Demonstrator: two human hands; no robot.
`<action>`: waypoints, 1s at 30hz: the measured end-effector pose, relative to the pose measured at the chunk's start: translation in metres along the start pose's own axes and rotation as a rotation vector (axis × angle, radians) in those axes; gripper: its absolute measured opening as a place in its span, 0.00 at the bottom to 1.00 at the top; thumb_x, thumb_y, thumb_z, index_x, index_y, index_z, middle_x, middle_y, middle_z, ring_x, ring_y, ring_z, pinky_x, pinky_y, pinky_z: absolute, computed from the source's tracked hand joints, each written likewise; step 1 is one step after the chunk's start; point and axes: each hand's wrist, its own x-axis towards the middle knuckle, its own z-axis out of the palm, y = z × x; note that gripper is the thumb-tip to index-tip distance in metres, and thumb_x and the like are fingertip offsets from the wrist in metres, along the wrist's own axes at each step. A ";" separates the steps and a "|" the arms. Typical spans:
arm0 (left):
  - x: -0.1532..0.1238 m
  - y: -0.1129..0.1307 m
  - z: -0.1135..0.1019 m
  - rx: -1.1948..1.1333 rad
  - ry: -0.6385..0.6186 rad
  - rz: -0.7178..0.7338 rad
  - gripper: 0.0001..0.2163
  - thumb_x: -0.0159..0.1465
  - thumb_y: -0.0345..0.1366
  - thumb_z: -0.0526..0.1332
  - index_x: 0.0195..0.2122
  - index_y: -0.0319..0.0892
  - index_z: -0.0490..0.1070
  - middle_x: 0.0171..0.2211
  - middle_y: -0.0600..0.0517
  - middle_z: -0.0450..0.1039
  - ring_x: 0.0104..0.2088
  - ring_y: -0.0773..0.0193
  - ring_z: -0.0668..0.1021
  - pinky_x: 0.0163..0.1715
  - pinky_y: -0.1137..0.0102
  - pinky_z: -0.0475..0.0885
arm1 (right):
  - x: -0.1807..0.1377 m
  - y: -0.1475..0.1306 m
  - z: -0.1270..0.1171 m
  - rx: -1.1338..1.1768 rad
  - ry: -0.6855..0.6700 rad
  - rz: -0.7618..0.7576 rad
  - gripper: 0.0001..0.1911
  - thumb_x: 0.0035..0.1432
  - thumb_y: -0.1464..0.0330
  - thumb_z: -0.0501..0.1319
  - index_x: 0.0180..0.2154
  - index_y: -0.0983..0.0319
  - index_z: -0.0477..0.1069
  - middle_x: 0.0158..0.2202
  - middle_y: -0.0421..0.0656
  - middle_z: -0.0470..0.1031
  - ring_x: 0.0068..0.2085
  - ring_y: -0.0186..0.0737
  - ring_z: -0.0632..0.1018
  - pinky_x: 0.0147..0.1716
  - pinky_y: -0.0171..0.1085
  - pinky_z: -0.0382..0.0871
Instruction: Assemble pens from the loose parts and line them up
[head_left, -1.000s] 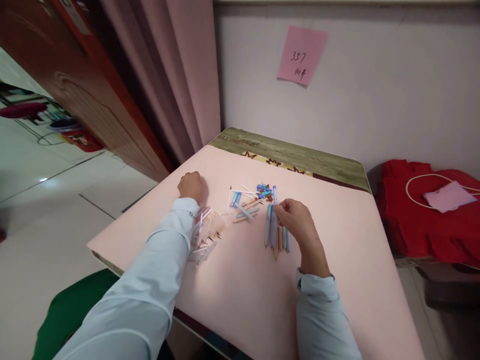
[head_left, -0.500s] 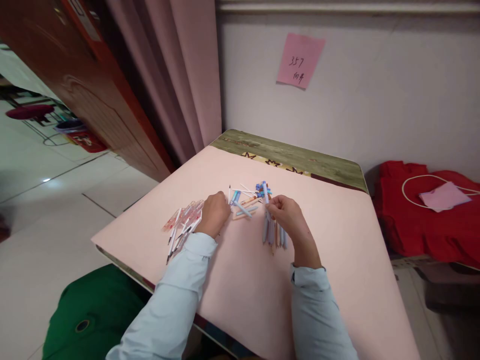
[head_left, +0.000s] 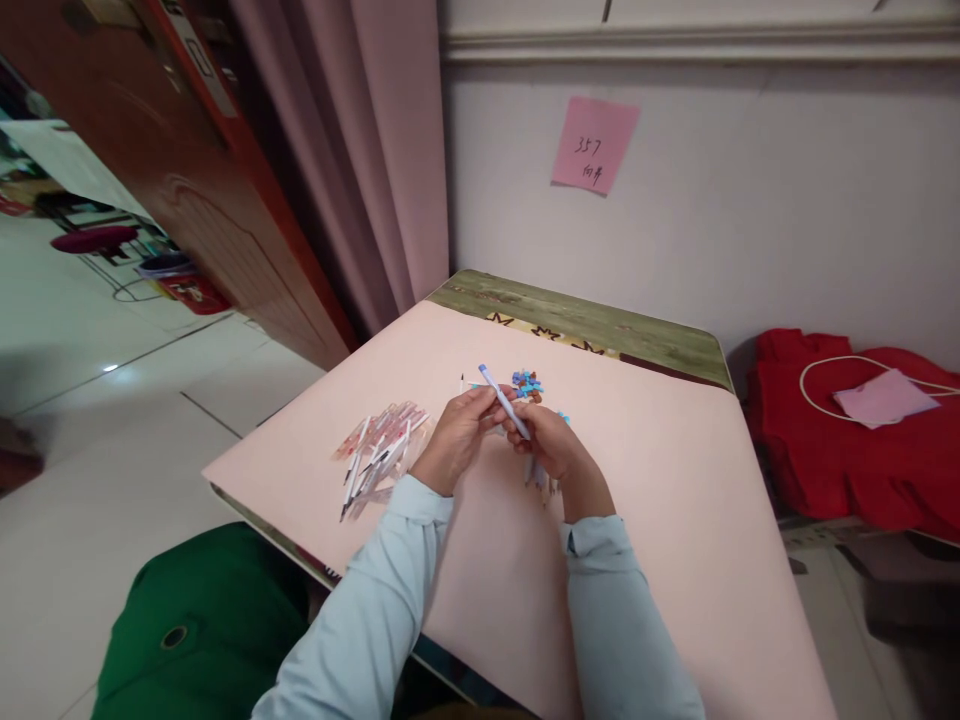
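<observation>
Above the middle of the pink-covered table (head_left: 510, 620), the person (head_left: 634, 625) is holding 1 slim pale-blue pen (head_left: 506, 405) between 2 bare hands. The pen is slanting: its darker end is pointing away toward the wall (head_left: 712, 200) and a little to the person's left, while its other end is running back toward the right hand (head_left: 553, 442). That hand's grip is wrapping the lower end, thumb and curled fingers tight on it; the left hand (head_left: 459, 432) is pinching farther up, fingertips touching the pen, though how firmly they are pressing I cannot tell. So the long axis is crossing the space where the 2 hands are nearly meeting, with the left hand nearer the darker end and the right hand nearer the other. Just beyond the fingers, a small heap of blue and brown bits (head_left: 527, 384) is lying on the table, apart from the pen. Below the right hand, a row of pens (head_left: 540, 475) is partly showing, the rest hiding under the hand. Out past the left wrist, pink tubes (head_left: 375, 428) and white sticks (head_left: 371, 470) are lying in a loose pile.
</observation>
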 end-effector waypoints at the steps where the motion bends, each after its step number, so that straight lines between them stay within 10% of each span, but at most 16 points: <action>1: -0.001 -0.001 0.002 -0.035 -0.006 0.000 0.17 0.56 0.46 0.68 0.38 0.36 0.78 0.30 0.48 0.76 0.32 0.62 0.77 0.40 0.66 0.71 | -0.001 0.001 -0.001 0.052 -0.027 0.010 0.12 0.52 0.59 0.58 0.30 0.61 0.68 0.22 0.34 0.61 0.21 0.29 0.62 0.21 0.29 0.54; 10: -0.007 0.004 0.016 -0.167 -0.075 0.061 0.15 0.60 0.42 0.67 0.43 0.36 0.78 0.20 0.54 0.68 0.34 0.63 0.78 0.45 0.67 0.71 | 0.002 0.009 -0.006 0.209 -0.190 -0.007 0.22 0.54 0.49 0.63 0.29 0.61 0.64 0.17 0.30 0.53 0.16 0.25 0.51 0.15 0.28 0.42; 17: -0.006 -0.001 0.025 -0.149 -0.025 0.078 0.14 0.58 0.43 0.67 0.37 0.36 0.77 0.18 0.55 0.69 0.15 0.67 0.71 0.21 0.69 0.70 | 0.004 0.009 -0.006 0.034 -0.066 -0.155 0.23 0.53 0.48 0.64 0.28 0.62 0.69 0.18 0.35 0.65 0.19 0.28 0.63 0.18 0.30 0.55; 30: 0.000 -0.004 0.014 -0.180 0.116 0.099 0.12 0.55 0.40 0.70 0.35 0.35 0.79 0.35 0.44 0.80 0.35 0.63 0.79 0.43 0.68 0.72 | -0.002 0.000 -0.002 -0.180 0.097 -0.164 0.29 0.57 0.43 0.56 0.22 0.61 0.67 0.13 0.34 0.56 0.16 0.29 0.55 0.16 0.33 0.46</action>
